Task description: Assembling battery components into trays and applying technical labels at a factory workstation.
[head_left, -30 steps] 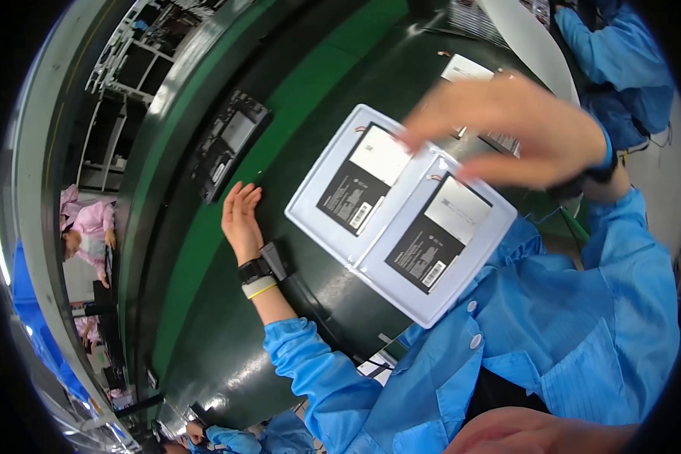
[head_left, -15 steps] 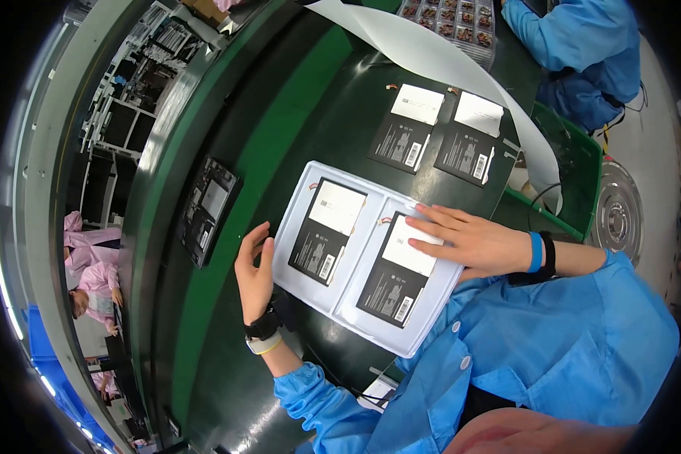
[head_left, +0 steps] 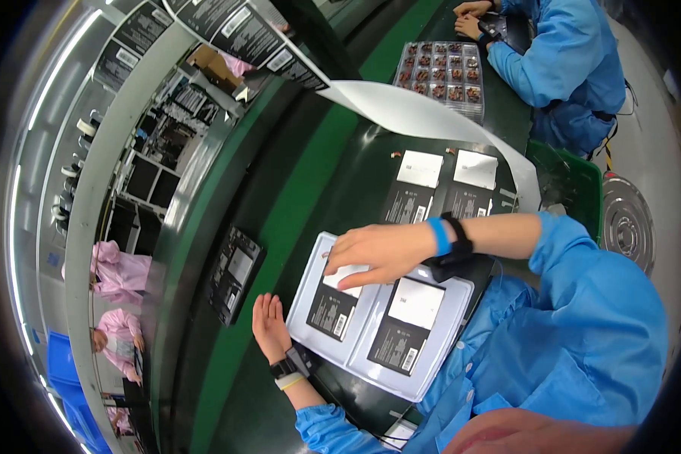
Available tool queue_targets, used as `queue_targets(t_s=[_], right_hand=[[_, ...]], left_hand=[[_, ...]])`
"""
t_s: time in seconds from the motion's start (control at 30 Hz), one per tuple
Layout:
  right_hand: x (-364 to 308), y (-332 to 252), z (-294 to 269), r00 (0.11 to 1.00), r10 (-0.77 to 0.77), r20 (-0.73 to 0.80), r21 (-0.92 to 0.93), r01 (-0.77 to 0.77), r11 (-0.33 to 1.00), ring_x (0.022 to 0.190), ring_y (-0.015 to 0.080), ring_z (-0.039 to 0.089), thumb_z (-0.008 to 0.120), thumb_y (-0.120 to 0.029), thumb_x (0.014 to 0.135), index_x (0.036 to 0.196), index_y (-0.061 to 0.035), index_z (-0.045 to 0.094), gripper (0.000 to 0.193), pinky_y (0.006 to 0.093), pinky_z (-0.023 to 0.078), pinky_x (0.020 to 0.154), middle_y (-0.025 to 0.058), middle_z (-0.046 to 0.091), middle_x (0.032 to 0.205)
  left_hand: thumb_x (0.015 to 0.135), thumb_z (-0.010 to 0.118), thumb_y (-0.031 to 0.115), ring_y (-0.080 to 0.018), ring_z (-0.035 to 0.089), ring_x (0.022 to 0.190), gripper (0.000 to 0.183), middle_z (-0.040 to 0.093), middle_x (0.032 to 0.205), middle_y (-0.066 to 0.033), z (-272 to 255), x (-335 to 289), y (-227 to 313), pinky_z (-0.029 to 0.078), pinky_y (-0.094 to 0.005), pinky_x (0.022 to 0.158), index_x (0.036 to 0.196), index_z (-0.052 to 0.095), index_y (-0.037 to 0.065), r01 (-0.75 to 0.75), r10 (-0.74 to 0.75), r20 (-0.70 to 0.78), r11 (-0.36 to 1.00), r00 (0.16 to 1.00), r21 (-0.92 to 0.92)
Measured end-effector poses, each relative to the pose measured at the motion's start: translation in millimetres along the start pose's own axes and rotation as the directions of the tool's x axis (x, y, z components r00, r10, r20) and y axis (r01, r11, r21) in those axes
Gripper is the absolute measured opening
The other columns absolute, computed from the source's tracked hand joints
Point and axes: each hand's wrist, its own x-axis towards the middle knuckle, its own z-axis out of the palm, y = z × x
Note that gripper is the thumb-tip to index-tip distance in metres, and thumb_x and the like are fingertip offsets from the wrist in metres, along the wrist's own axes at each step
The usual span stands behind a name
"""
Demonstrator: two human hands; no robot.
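Observation:
A white two-compartment tray (head_left: 362, 331) lies on the dark green bench in front of me. A flat black battery with a white upper panel (head_left: 331, 312) sits in its left compartment, and a similar battery (head_left: 405, 328) in the right one. My right hand (head_left: 378, 253) reaches across the tray, fingers stretched over the left battery's upper end, thumb apart. Part of that battery is hidden beneath it, and contact is hard to judge. Just left of the tray, my left hand (head_left: 270, 325) rests by the bench with its fingers extended and holds nothing.
Two more batteries (head_left: 416, 168) (head_left: 475, 169) lie beyond the tray. An opened phone body (head_left: 234, 274) is on the left. A curling white label strip (head_left: 424, 121) spans the back, near a clear compartment tray of small parts (head_left: 440, 72). A co-worker's blue sleeve (head_left: 560, 68) and a green bin (head_left: 575, 181) are at right.
My right hand has moved left from the right battery to over the left one. My left hand stays beside the tray. The view has shifted, bringing more of the label strip into sight.

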Motion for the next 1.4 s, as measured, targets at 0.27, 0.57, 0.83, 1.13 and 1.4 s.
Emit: queue_targets(t_s=[0.27, 0.57, 0.83, 1.13, 1.4], right_hand=[[-12.7, 69.0, 37.8, 0.999, -0.045, -0.001, -0.145, 0.045, 0.988, 0.126, 0.0352, 0.052, 0.063, -0.02, 0.097, 0.125, 0.0019, 0.06, 0.036, 0.0461, 0.039, 0.107, 0.0217, 0.059, 0.127], [-10.8, 73.7, 44.7, 0.994, -0.102, 0.031, -0.138, 0.105, 0.985, 0.134, 0.0354, 0.048, 0.067, -0.014, 0.092, 0.12, 0.003, 0.062, 0.033, 0.048, 0.038, 0.109, 0.0214, 0.059, 0.131], [-11.1, 67.3, 40.3, 0.999, -0.01, 0.046, -0.129, 0.016, 0.991, 0.138, 0.0377, 0.045, 0.067, -0.014, 0.092, 0.133, 0.0038, 0.056, 0.047, 0.0472, 0.035, 0.113, 0.0238, 0.058, 0.133], [-7.1, 42.8, 28.3, 0.998, -0.03, -0.059, -0.29, 0.012, 0.957, 0.148, 0.0344, 0.036, 0.062, -0.017, 0.097, 0.153, -0.0063, 0.039, 0.062, 0.0503, 0.028, 0.119, 0.0212, 0.05, 0.146], [-10.7, 59.6, 39.1, 0.988, 0.053, 0.142, -0.292, -0.009, 0.956, 0.139, 0.031, 0.045, 0.07, -0.021, 0.089, 0.15, -0.0055, 0.043, 0.068, 0.051, 0.032, 0.112, 0.0172, 0.048, 0.149]], left_hand=[[0.105, 0.055, 0.024, -0.0246, 0.064, 0.112, 0.046, 0.066, 0.12, -0.013, 10.2, 1.0, 2.1, 0.05, -0.0342, 0.1, 0.141, 0.05, -0.004, 0.028, -0.026, -0.048, 0.999, 0.999, 0.036], [0.104, 0.055, 0.024, -0.0253, 0.064, 0.11, 0.045, 0.067, 0.117, -0.0137, 9.3, 0.3, 1.8, 0.049, -0.0352, 0.1, 0.139, 0.05, -0.004, 0.012, -0.004, -0.062, 0.993, 0.998, 0.117], [0.105, 0.054, 0.023, -0.0282, 0.063, 0.113, 0.044, 0.067, 0.119, -0.0163, 7.1, 1.6, -3.3, 0.047, -0.039, 0.104, 0.139, 0.05, -0.005, 0.017, -0.015, -0.035, 0.997, 0.999, 0.079], [0.106, 0.053, 0.018, -0.0289, 0.065, 0.111, 0.04, 0.067, 0.118, -0.0165, 13.4, -3.8, 0.1, 0.049, -0.0394, 0.104, 0.137, 0.051, -0.006, 0.016, -0.014, -0.031, 0.997, 0.999, 0.075], [0.105, 0.053, 0.017, -0.0323, 0.064, 0.117, 0.04, 0.067, 0.12, -0.0181, 16.1, -3.1, 3.1, 0.047, -0.0441, 0.11, 0.138, 0.051, -0.006, 0.007, -0.006, -0.017, 0.998, 1.0, 0.069]])
